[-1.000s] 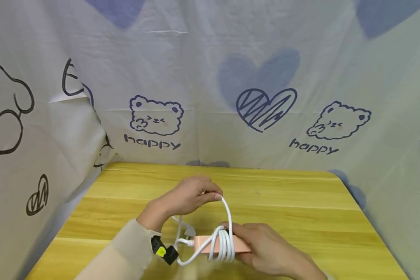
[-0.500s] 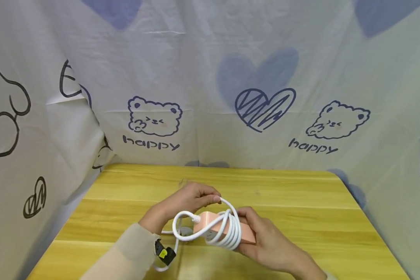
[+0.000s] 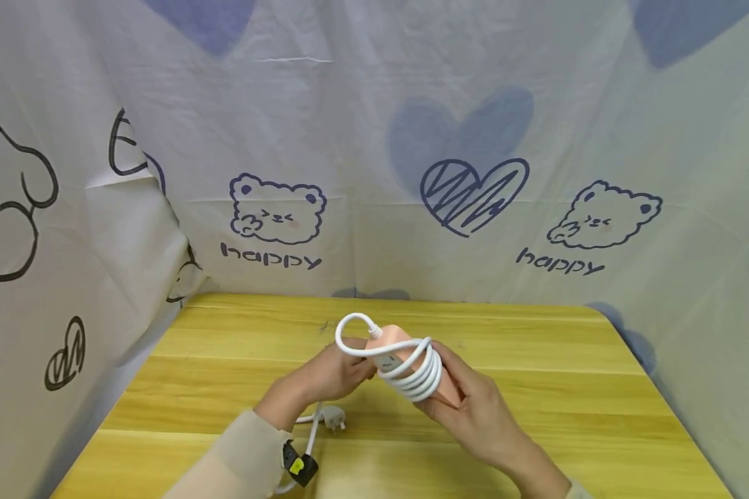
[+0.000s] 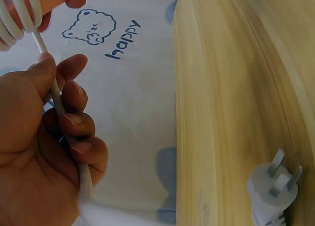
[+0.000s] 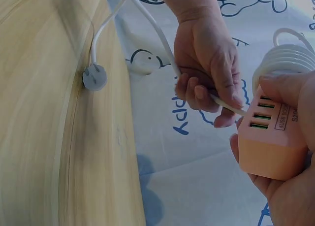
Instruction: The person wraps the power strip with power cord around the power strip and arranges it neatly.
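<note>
My right hand (image 3: 483,409) grips a pink power strip (image 5: 273,147) above the table, tilted with its far end raised. Several turns of its white cord (image 3: 426,380) are wound around the body. USB slots show at the near end in the right wrist view. My left hand (image 4: 44,132) holds the free run of the cord, fingers curled round it and thumb along it, just below the strip. In the head view that hand is partly behind the strip. The cord's three-pin plug (image 3: 333,418) lies at the table, left of the strip.
A wooden table (image 3: 537,416) spreads beneath both hands. Behind and at the sides hangs a pale printed cloth (image 3: 374,138) with bears and hearts. A black strap device with a yellow mark (image 3: 299,466) sits on the left wrist.
My right hand has raised the power strip and tipped its far end upward. My left hand, still holding the cord, has gone from above the strip to behind and below it.
</note>
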`<state>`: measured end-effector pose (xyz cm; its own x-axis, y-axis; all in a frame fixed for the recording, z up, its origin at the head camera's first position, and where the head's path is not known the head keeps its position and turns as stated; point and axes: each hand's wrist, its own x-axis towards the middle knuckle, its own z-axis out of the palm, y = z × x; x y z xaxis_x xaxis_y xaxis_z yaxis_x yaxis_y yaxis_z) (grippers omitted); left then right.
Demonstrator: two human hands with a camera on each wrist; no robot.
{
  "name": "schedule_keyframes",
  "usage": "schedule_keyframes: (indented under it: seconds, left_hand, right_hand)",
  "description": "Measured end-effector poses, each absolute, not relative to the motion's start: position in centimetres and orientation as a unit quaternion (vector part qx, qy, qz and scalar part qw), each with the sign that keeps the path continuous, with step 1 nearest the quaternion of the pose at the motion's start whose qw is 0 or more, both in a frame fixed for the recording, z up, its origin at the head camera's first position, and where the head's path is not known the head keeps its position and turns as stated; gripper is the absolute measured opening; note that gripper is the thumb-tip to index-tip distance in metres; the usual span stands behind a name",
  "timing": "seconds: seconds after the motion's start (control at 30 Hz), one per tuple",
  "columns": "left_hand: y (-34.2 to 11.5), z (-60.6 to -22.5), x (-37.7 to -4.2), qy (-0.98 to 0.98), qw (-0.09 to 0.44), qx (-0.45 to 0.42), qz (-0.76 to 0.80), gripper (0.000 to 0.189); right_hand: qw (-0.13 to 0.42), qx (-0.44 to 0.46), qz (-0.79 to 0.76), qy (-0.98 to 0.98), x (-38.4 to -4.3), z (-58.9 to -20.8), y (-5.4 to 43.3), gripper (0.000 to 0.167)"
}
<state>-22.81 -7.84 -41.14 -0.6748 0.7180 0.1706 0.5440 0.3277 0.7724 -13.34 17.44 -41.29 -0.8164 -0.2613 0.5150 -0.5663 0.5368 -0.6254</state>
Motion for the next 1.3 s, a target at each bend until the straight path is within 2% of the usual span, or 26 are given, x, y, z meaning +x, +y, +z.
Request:
schedule_keyframes:
  seconds: [0.17, 0.3, 0.5, 0.57, 0.67, 0.73, 0.87, 1.0, 1.07, 1.13, 1.3]
  left_hand:
    - [-7.9, -41.1, -22.5, 0.843, 0.121, 0.349, 0.392, 0.028]
    - [-8.4, -41.2, -22.1, 0.834, 0.188, 0.292, 0.428, 0.022]
    - [-8.9, -40.4, -21.0, 0.740, 0.325, 0.236, 0.539, 0.016]
    - [-8.9, -39.9, -20.5, 0.722, 0.352, 0.218, 0.553, 0.017]
    - [-9.0, -39.3, -20.0, 0.724, 0.367, 0.209, 0.546, 0.018]
    - [-8.9, -38.9, -19.9, 0.737, 0.360, 0.217, 0.529, 0.017]
    - [-8.6, -38.5, -20.2, 0.779, 0.314, 0.239, 0.488, 0.016]
    - [-9.0, -38.6, -19.9, 0.797, 0.301, 0.229, 0.470, 0.019]
    - [-9.2, -38.6, -19.5, 0.817, 0.279, 0.235, 0.446, 0.020]
    - [-9.4, -38.5, -19.0, 0.853, 0.231, 0.251, 0.394, 0.022]
    - [-10.0, -38.2, -17.2, 0.932, 0.037, 0.307, 0.187, 0.020]
  right_hand:
    - [0.216, 0.208, 0.420, -0.857, -13.8, -41.0, 17.9, 0.085]
    - [0.226, 0.162, 0.440, -0.854, -14.0, -40.7, 18.7, 0.081]
    - [0.251, 0.115, 0.455, -0.847, -14.4, -40.0, 19.1, 0.072]
    - [0.260, 0.101, 0.455, -0.846, -14.5, -39.8, 19.0, 0.071]
    - [0.274, 0.087, 0.442, -0.849, -14.8, -39.6, 18.9, 0.072]
    - [0.287, 0.083, 0.425, -0.855, -15.0, -39.6, 18.9, 0.074]
    - [0.314, 0.088, 0.393, -0.860, -15.4, -39.8, 19.3, 0.077]
    - [0.347, 0.091, 0.381, -0.852, -15.8, -39.9, 19.8, 0.076]
    - [0.358, 0.077, 0.379, -0.850, -16.0, -39.9, 20.1, 0.073]
    - [0.358, 0.061, 0.381, -0.850, -16.1, -39.8, 20.3, 0.072]
    - [0.333, 0.030, 0.379, -0.863, -16.3, -39.6, 20.8, 0.065]
